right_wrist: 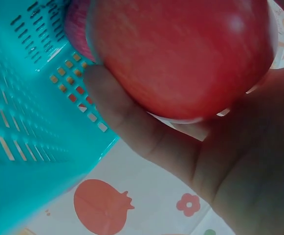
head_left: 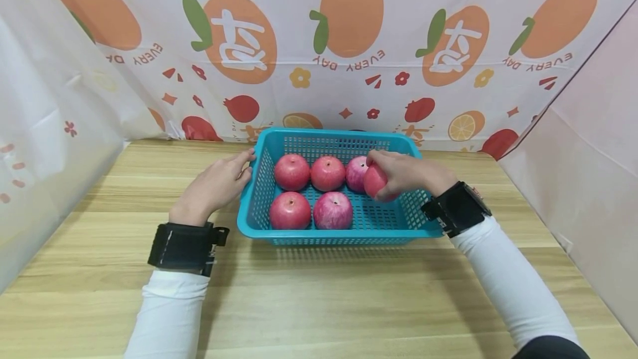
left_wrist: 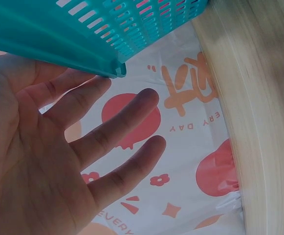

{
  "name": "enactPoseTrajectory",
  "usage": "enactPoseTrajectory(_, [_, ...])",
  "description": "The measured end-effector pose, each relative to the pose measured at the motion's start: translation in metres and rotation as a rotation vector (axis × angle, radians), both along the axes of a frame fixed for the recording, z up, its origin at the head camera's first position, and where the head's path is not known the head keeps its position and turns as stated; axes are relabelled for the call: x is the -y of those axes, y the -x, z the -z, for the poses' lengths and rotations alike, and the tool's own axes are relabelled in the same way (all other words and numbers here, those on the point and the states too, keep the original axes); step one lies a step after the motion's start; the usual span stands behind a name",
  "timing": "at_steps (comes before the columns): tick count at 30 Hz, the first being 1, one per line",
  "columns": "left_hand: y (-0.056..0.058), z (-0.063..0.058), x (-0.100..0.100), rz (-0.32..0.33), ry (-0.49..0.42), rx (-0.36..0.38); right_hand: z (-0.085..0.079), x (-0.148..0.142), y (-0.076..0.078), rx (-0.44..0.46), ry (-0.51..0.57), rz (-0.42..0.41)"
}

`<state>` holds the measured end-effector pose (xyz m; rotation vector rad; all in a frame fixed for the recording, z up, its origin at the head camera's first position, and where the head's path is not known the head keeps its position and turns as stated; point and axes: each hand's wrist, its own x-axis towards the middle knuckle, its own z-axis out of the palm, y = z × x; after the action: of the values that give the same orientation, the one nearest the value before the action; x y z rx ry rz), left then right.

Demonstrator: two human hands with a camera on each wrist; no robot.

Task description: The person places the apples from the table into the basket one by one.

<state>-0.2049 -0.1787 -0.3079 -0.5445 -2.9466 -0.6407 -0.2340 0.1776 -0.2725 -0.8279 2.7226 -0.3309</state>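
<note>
A teal plastic basket (head_left: 344,234) with perforated walls stands on the table, with several red apples (head_left: 291,210) lying in its left and middle parts. My right hand (head_left: 399,173) reaches over the basket's right side and grips a red apple (head_left: 375,180) between thumb and fingers. In the right wrist view, that held apple (right_wrist: 181,54) fills the upper part, with a purplish apple (right_wrist: 77,27) partly hidden behind it. At the basket's left end, my left hand (head_left: 214,187) touches the rim. Its fingers (left_wrist: 115,129) are spread and fairly straight in the left wrist view.
The wooden table (head_left: 319,303) extends in front of the basket and to both sides. Close behind the basket hangs a white fruit-print curtain (head_left: 299,98). A pale wall panel (head_left: 593,137) bounds the right side.
</note>
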Motion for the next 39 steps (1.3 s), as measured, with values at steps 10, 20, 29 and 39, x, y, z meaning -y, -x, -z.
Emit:
enactPoseTrajectory(10, [0.001, 0.001, 0.0, 0.001, 0.0, -0.006, 0.009, 0.004, 0.003, 0.079, -0.105, 0.002])
enactPoseTrajectory(20, [0.001, 0.0, 0.0, 0.004, -0.001, -0.009, 0.01, 0.008, 0.002, 0.106, -0.13, 0.027])
enactPoseTrajectory(29, [0.0, 0.0, 0.001, 0.001, -0.005, -0.005, 0.016, 0.013, 0.001, 0.131, -0.181, 0.005])
enactPoseTrajectory(39, [0.0, -0.001, 0.001, -0.005, 0.002, 0.003, 0.023, 0.017, 0.001, 0.144, -0.193, -0.025])
